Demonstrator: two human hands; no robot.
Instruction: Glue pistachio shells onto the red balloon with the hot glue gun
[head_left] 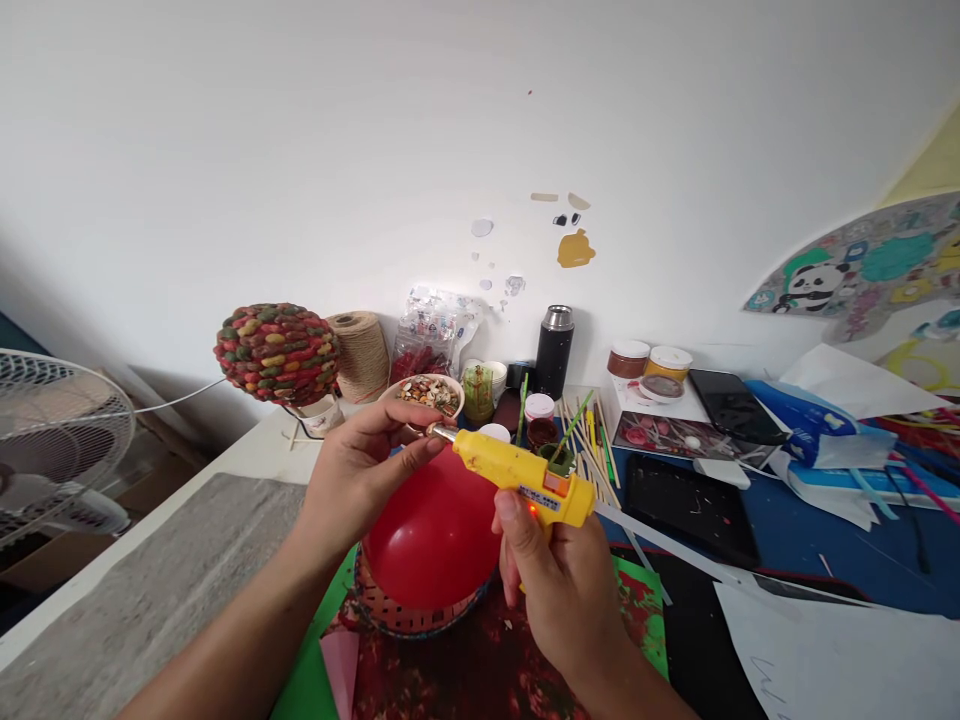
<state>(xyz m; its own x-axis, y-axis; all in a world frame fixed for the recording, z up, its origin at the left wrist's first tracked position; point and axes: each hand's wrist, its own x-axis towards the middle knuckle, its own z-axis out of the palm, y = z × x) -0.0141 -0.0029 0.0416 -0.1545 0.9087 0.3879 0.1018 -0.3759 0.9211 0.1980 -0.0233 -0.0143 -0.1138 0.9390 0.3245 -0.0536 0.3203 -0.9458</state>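
My right hand [559, 575] grips a yellow hot glue gun [517, 470] by its handle, a red light glowing there and a clear glue stick [667, 545] trailing from the back. The nozzle points left. At its tip, my left hand [375, 460] pinches a small brown shell-like piece [415, 429] between thumb and fingers; its exact kind is hard to make out. Below both hands a red balloon [435, 535] rests in a woven basket [420, 615]. Just behind the left fingers stands a bowl [388, 390] of mixed small shell-like pieces.
At the left are a ball of coloured pieces [277, 352], a twine spool [360, 350] and a fan [60, 450]. Behind stand a black thermos [555, 355] and paint jars [628, 358]. Wooden sticks [589, 440], a black tray [690, 510] and a phone [735, 405] lie right.
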